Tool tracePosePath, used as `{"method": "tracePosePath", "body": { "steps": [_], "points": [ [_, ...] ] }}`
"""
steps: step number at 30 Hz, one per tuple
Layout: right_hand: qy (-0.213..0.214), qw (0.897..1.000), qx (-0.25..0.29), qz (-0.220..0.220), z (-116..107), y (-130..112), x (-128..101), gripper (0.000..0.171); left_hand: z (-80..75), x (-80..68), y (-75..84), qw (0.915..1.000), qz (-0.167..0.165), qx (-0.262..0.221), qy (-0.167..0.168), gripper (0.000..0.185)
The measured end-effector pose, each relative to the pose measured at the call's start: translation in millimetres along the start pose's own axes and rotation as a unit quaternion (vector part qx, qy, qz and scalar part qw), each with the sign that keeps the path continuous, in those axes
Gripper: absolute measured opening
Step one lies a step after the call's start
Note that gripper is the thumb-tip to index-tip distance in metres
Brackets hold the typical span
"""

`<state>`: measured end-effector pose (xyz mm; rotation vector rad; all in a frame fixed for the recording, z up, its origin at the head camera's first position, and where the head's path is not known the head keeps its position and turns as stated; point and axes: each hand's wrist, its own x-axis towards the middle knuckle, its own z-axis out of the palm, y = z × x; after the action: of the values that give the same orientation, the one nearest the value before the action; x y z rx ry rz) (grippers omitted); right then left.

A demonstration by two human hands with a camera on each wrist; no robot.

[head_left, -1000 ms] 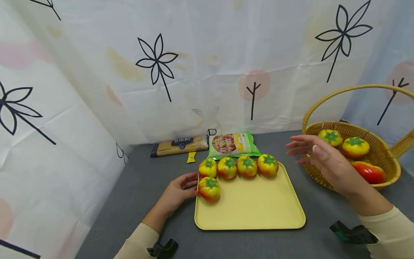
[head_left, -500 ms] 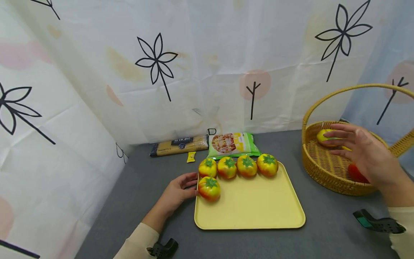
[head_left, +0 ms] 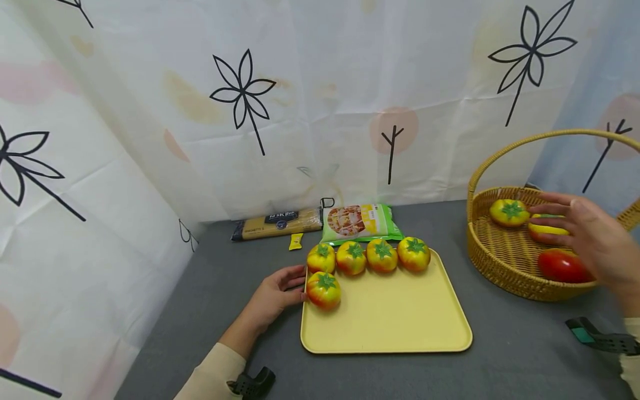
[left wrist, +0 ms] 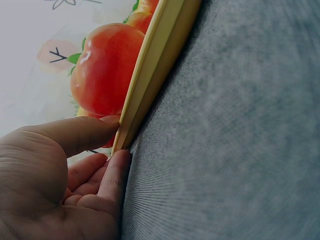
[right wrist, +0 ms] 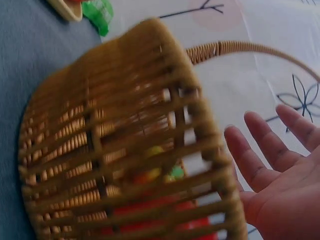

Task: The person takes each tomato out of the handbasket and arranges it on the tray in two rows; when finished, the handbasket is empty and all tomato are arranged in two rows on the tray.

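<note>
Yellow plastic tray (head_left: 390, 328), square with rounded corners, lying flat on the grey felt-like tabletop (head_left: 210, 300); it carries five yellow-orange toy tomatoes, four set in a row along the far rim (head_left: 367, 257) and a fifth (head_left: 324, 290) starting a second row at the left edge, a layout that reads as orderly filling from the back forward. Left hand (head_left: 274, 297): resting on the tabletop against the tray's left rim, thumb and fingertips touching the edge as the left wrist view shows (left wrist: 75, 165), fingers loosely bent and gripping nothing, most likely steadying the tray so it does not slide. Wicker basket (head_left: 500, 261), round with a tall hoop handle, standing to the right of the tray and apart from it; holds one yellow tomato (head_left: 509, 212) at the back, a second yellow one (head_left: 547, 229) partly hidden by fingers, and a red tomato (head_left: 562, 265) nearer the front. Right hand (head_left: 595, 239): spread open over the basket's interior, fingers straight and blurred, holding nothing, nearest the half-hidden yellow tomato; whether it touches it cannot be told. Behind the tray, against the printed curtain backdrop: a spaghetti packet (head_left: 277, 223), a green snack bag (head_left: 360, 222), a small yellow sachet (head_left: 296, 242).
</note>
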<state>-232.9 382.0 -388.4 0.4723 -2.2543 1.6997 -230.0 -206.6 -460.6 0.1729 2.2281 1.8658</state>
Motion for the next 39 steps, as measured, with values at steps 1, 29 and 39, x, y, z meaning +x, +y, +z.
{"method": "tracePosePath", "body": {
  "steps": [1,29,39],
  "points": [
    [0.000,1.000,-0.004,0.004,-2.2,0.2,-0.8,0.041,-0.1,0.4,-0.3,1.0000,0.001,0.002,0.000,0.072],
    [-0.094,0.962,-0.211,0.143,-18.1,0.8,-3.0,0.060,-0.5,0.9,-0.8,1.0000,0.006,0.002,-0.003,0.071],
    [-0.143,0.948,-0.253,0.131,-16.4,8.6,-2.3,0.055,-1.0,0.8,-1.9,1.0000,0.003,0.002,-0.004,0.071]
  ]
}}
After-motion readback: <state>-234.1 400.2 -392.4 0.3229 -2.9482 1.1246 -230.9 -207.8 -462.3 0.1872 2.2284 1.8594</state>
